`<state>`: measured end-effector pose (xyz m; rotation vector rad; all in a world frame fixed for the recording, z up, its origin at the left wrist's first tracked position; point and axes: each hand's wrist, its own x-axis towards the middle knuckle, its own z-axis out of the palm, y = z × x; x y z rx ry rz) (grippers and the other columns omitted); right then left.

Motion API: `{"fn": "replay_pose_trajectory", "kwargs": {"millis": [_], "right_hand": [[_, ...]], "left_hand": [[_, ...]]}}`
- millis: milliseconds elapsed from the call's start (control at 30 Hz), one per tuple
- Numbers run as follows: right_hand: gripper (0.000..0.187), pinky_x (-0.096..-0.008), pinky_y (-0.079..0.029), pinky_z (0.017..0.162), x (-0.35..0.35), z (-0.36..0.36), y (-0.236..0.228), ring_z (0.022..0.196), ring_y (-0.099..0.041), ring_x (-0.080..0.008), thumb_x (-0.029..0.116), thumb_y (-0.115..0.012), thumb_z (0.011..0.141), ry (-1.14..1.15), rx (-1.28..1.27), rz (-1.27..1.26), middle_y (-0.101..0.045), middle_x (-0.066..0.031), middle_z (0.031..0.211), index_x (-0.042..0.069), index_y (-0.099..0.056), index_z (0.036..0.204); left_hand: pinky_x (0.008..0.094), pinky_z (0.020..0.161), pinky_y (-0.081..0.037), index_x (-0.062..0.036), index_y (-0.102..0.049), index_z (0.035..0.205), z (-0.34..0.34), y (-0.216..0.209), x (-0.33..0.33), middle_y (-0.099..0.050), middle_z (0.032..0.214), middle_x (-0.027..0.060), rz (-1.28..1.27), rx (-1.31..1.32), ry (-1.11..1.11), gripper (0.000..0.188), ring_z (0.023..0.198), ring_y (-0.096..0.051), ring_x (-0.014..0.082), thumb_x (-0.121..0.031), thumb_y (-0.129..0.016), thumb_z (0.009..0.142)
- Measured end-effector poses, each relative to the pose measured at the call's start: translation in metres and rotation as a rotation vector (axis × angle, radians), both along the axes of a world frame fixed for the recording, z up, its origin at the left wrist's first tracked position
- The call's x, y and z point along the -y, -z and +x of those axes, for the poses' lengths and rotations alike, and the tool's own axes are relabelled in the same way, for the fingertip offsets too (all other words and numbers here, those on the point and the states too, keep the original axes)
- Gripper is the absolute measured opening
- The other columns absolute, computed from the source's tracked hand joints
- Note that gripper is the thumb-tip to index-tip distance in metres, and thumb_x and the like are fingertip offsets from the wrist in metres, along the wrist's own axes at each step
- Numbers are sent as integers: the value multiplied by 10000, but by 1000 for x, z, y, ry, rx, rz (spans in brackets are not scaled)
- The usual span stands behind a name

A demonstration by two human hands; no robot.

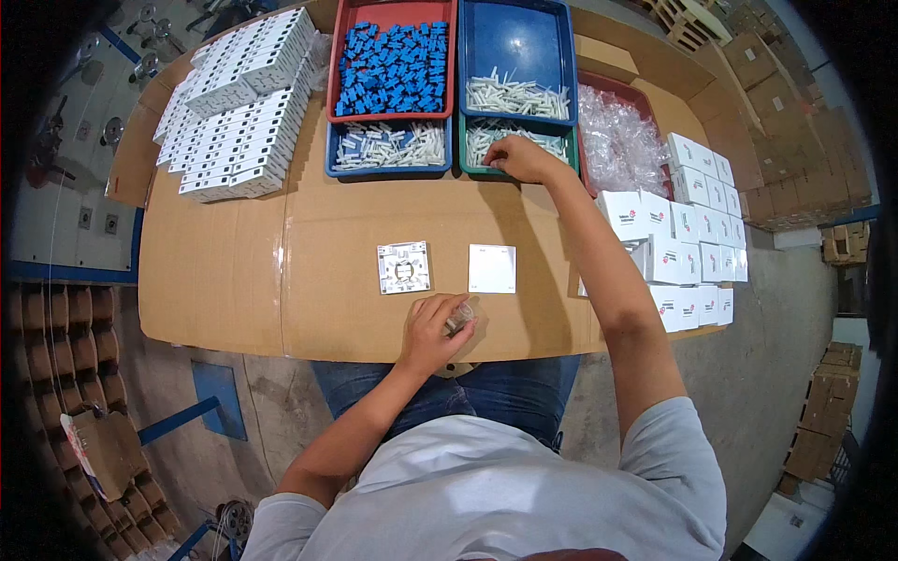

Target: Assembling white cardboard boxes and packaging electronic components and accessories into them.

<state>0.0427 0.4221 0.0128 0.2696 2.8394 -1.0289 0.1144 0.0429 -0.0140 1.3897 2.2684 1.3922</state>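
Near the table's front edge, my left hand (434, 329) is closed around a small clear plastic bag (460, 316). My right hand (520, 157) reaches far forward into a green tray (477, 172) of small white plug-like pieces (480, 137). Its fingers are bent and drawn together among the pieces; whatever is between the fingertips is hidden. Just beyond my left hand lies a white square base (387, 278) with a round metal-edged middle. To the right of it, a plain white square cover plate (492, 269) lies flat.
A red tray (334, 70) holds many blue blocks. Blue trays (514, 42) contain more white pieces. Clear plastic bags (622, 136) fill another red tray. White boxed units (248, 112) are stacked far left; small white boxes (687, 220) stand at right. Cardboard (355, 210) covers the table.
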Motion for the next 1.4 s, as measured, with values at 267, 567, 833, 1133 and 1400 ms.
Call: {"fn": "replay_pose_trajectory", "kwargs": {"millis": [267, 567, 833, 1133, 1400], "right_hand": [[170, -345, -553, 779, -8, -1, 9, 846, -712, -218, 52, -743, 805, 59, -108, -141, -755, -127, 889, 26, -759, 973], [216, -355, -564, 764, -7, -12, 13, 815, -719, -251, 50, -736, 750, 171, -110, -144, -754, -149, 876, 20, -767, 962], [178, -332, -534, 724, -11, 21, -23, 774, -674, -177, 95, -738, 843, 248, -252, -72, -745, -111, 852, 24, -774, 1002], [179, -267, -492, 891, 94, 115, -107, 983, -631, -108, 45, -684, 942, 257, -206, -392, -720, -32, 1072, 1, -703, 1114], [148, -260, -510, 818, 184, 150, -152, 931, -617, -90, 49, -665, 966, 147, -380, -646, -687, -13, 1050, -5, -692, 1102]], "left_hand": [[379, 888, -477, -75, -697, 1199, 0, -3, 1, -689, 1060, 81, 7, -9, -4, 445, 979, -653, 250, -184, -813, 783], [369, 879, -463, -79, -695, 1208, 2, -1, 2, -685, 1050, 76, 43, -58, -10, 453, 968, -649, 241, -206, -812, 789], [364, 865, -504, -47, -697, 1173, 5, 2, 5, -709, 1015, 106, 46, 69, -24, 447, 923, -668, 246, -210, -843, 783], [301, 905, -512, -13, -632, 1317, -10, -51, -4, -704, 1126, 57, 390, 1155, 71, 420, 935, -638, 146, -330, -601, 1044], [310, 884, -516, 31, -537, 1388, -11, -113, 26, -671, 1219, 119, 609, 1658, 304, 568, 912, -622, 136, -443, -459, 1086]]}}
